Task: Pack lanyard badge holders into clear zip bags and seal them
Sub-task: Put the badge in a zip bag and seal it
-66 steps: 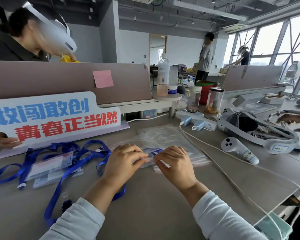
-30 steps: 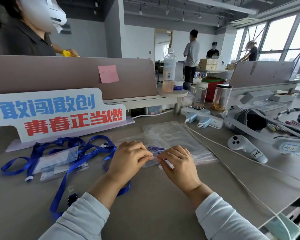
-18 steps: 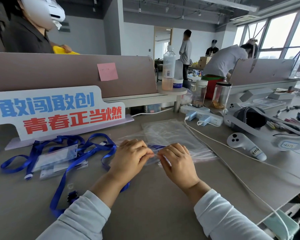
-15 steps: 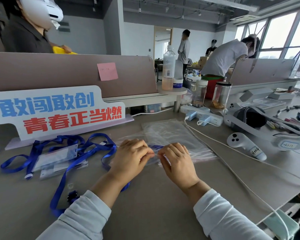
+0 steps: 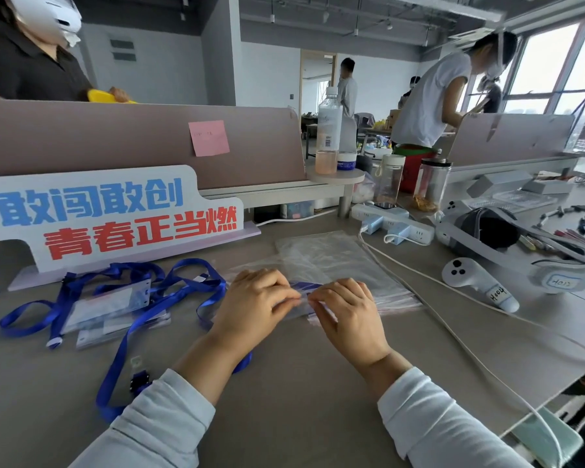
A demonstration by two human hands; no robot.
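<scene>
Head view: the person's left hand [image 5: 255, 307] and right hand [image 5: 347, 310] meet at the near edge of a clear zip bag [image 5: 304, 300] lying flat on the grey desk [image 5: 301, 393]. Thumb and fingertips of each hand are pinched closed on the bag's mouth strip, the two pinches nearly touching. A blue lanyard [image 5: 304, 286] shows through the film between the hands, so a badge holder appears to be inside; the holder itself is hidden by the fingers. The bag rests on a stack of spare clear bags [image 5: 328, 255]. To the left, unpacked badge holders [image 5: 107, 304] lie tangled in blue lanyards [image 5: 169, 282], apart from the bag, in front of a lettered sign [image 5: 112, 214]. A white cable [image 5: 429, 309] runs just beside the stack. Judgement: the bag film is thin, light, limp and slippery, and slides readily on the stack beneath; hold it at the stiffer zip strip, pinching across both tracks. The holders are semi-rigid plastic; the lanyards are soft and snag easily.
</scene>
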